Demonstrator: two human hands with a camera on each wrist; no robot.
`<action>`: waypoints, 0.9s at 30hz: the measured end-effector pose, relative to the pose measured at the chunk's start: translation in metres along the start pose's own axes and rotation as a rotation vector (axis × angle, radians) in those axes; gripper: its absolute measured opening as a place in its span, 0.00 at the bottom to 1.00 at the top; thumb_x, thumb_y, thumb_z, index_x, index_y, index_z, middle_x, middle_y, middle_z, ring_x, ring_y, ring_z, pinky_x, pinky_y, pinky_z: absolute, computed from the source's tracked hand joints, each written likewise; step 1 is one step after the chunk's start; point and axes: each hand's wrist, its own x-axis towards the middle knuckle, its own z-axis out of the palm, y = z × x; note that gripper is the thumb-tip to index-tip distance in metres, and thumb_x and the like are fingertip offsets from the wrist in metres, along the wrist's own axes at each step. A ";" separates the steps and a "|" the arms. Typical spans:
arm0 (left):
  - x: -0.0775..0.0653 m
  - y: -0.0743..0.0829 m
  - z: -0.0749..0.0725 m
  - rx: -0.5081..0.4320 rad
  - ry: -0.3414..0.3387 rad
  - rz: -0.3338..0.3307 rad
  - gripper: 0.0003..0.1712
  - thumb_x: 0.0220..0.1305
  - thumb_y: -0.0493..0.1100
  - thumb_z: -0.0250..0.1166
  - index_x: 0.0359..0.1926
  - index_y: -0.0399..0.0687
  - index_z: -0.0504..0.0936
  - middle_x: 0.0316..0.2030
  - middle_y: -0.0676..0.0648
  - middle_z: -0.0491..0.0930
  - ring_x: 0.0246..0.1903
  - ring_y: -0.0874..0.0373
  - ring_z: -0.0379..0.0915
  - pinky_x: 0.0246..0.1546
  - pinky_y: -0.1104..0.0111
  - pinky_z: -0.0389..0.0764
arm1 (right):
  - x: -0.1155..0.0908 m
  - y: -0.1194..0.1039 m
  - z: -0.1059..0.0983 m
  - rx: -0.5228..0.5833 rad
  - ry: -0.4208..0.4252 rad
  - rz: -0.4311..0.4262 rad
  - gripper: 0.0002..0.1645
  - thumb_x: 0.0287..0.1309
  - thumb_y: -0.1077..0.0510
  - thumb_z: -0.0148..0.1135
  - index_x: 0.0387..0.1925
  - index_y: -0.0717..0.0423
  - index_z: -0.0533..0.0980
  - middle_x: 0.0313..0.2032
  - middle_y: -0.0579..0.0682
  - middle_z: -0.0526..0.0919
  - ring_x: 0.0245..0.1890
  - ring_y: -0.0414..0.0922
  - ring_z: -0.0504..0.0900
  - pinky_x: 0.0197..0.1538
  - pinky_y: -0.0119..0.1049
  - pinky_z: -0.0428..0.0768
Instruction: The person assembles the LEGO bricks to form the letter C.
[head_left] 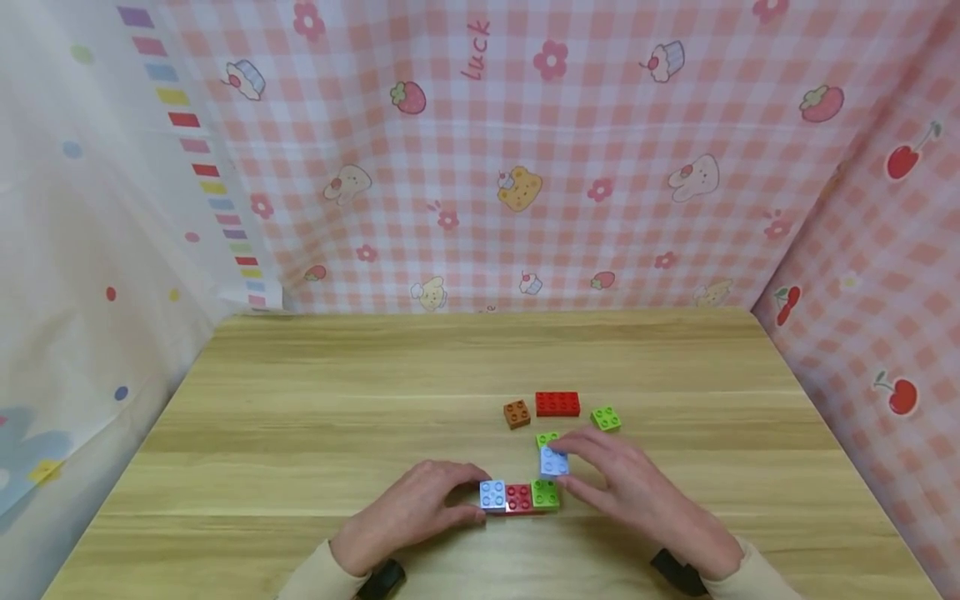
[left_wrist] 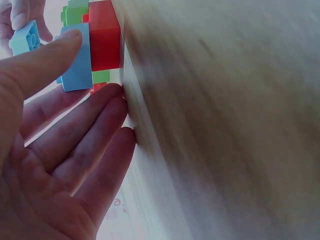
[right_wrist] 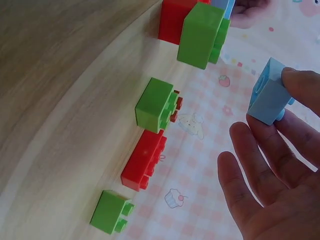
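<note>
"While the right grip (head_left: 626,479) pinches a square light-blue plastic brick (head_left: 554,462) above the bench (head_left: 337,375), how will it handle?"

"Likely light, stiff, smooth; hold opposite sides. The left grip (head_left: 423,500) pinches its twin (head_left: 492,496) on an oblong red plastic brick (head_left: 518,498)."

"Counts?"

"Two light-blue, two red, three square green plastic bricks (head_left: 606,418), one square brown plastic brick (head_left: 517,414)."

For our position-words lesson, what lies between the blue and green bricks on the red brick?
The head view shows bare studs of the red brick between the blue brick and the green brick.
</note>
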 end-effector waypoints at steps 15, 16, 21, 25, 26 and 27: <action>0.001 0.000 0.001 -0.012 0.013 0.009 0.22 0.68 0.53 0.71 0.59 0.52 0.84 0.53 0.54 0.86 0.52 0.62 0.81 0.55 0.61 0.82 | 0.007 -0.013 0.006 0.020 -0.060 0.025 0.22 0.65 0.51 0.72 0.59 0.49 0.81 0.56 0.44 0.84 0.57 0.45 0.82 0.57 0.44 0.84; 0.001 0.000 0.001 -0.012 0.011 0.007 0.22 0.68 0.54 0.71 0.59 0.52 0.84 0.53 0.54 0.86 0.52 0.63 0.81 0.55 0.61 0.82 | 0.008 -0.014 0.006 0.018 -0.062 0.025 0.22 0.65 0.51 0.72 0.59 0.49 0.81 0.55 0.44 0.84 0.56 0.44 0.82 0.57 0.44 0.84; 0.001 0.000 0.002 -0.011 0.023 0.014 0.22 0.68 0.53 0.71 0.59 0.52 0.84 0.53 0.54 0.86 0.52 0.62 0.81 0.55 0.61 0.83 | 0.010 -0.015 0.008 0.031 -0.038 -0.026 0.22 0.64 0.52 0.73 0.58 0.50 0.82 0.53 0.42 0.84 0.53 0.40 0.82 0.54 0.41 0.85; 0.001 -0.001 0.002 -0.015 0.028 0.016 0.22 0.68 0.52 0.72 0.59 0.52 0.84 0.53 0.54 0.86 0.52 0.62 0.81 0.55 0.62 0.83 | 0.011 -0.015 0.010 0.039 -0.021 -0.068 0.21 0.65 0.52 0.72 0.58 0.51 0.81 0.52 0.42 0.84 0.51 0.39 0.82 0.53 0.39 0.85; 0.001 -0.001 0.002 -0.018 0.028 0.017 0.22 0.68 0.52 0.72 0.59 0.52 0.84 0.53 0.55 0.86 0.52 0.62 0.81 0.55 0.62 0.83 | 0.011 -0.015 0.010 0.039 -0.019 -0.072 0.21 0.65 0.51 0.72 0.58 0.51 0.81 0.52 0.41 0.84 0.51 0.38 0.82 0.53 0.38 0.85; 0.001 -0.001 0.002 -0.021 0.028 0.015 0.22 0.67 0.52 0.72 0.59 0.52 0.84 0.53 0.55 0.86 0.52 0.63 0.81 0.55 0.62 0.83 | 0.011 -0.016 0.010 0.038 -0.018 -0.075 0.21 0.66 0.51 0.72 0.58 0.51 0.81 0.52 0.41 0.84 0.51 0.38 0.81 0.53 0.38 0.85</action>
